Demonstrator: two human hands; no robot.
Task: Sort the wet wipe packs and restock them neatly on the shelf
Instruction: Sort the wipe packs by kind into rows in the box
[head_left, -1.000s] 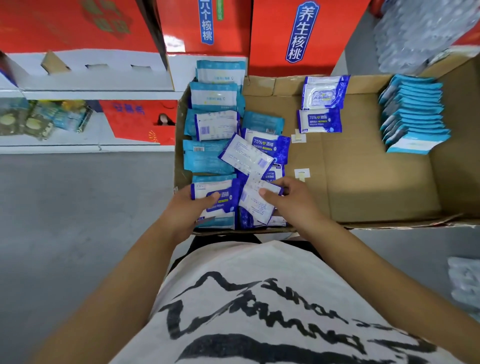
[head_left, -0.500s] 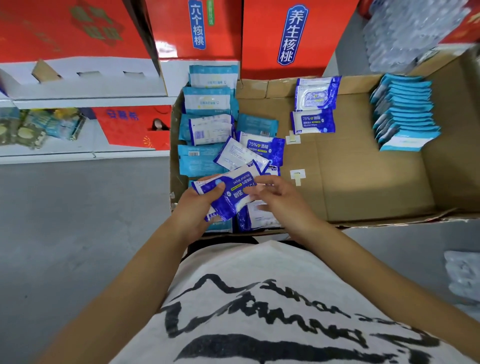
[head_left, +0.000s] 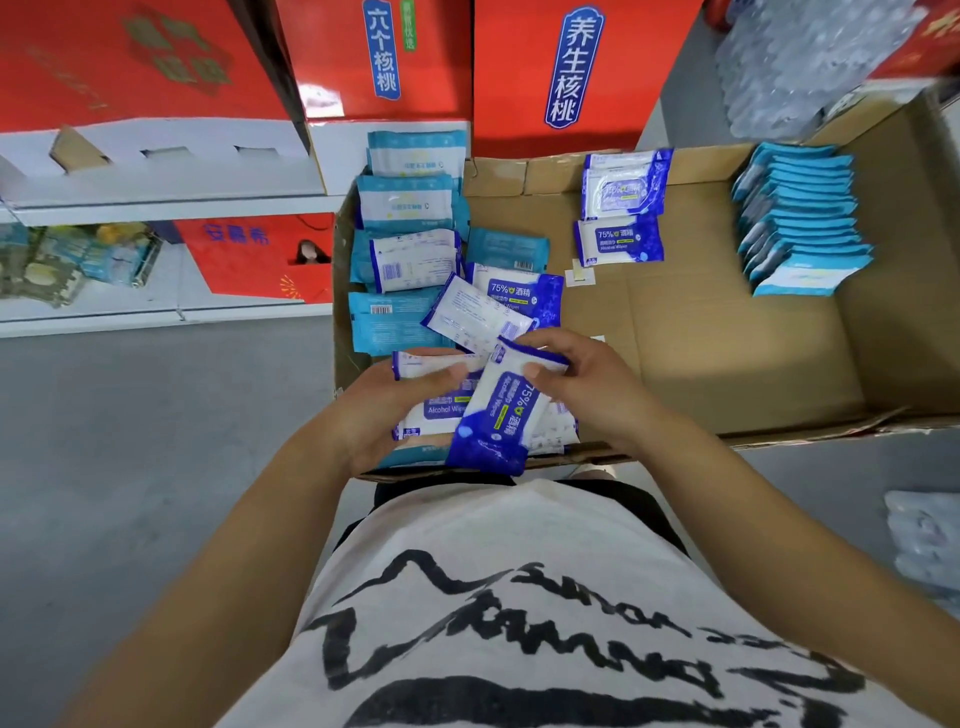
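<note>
A flat cardboard box (head_left: 727, 358) holds wet wipe packs. My left hand (head_left: 374, 415) holds a dark-blue alcohol wipe pack (head_left: 434, 410) flat at the box's near left corner. My right hand (head_left: 587, 384) pinches the top of a second dark-blue pack (head_left: 498, 421), which hangs on end over the first. A loose heap of teal and dark-blue packs (head_left: 431, 280) lies along the box's left side. Two dark-blue packs (head_left: 621, 213) lie at the back middle. A tidy row of teal packs (head_left: 800, 223) stands at the back right.
Red cartons (head_left: 561, 67) stand behind the box. A white shelf (head_left: 156, 312) with goods runs at the left above grey floor. Wrapped water bottles (head_left: 810, 57) sit at the upper right, and a clear plastic bundle (head_left: 924, 540) lies at the lower right.
Both hands lifted dark-blue packs out of the near left heap. My right hand turned its pack on end and brought it over the pack in my left hand.
</note>
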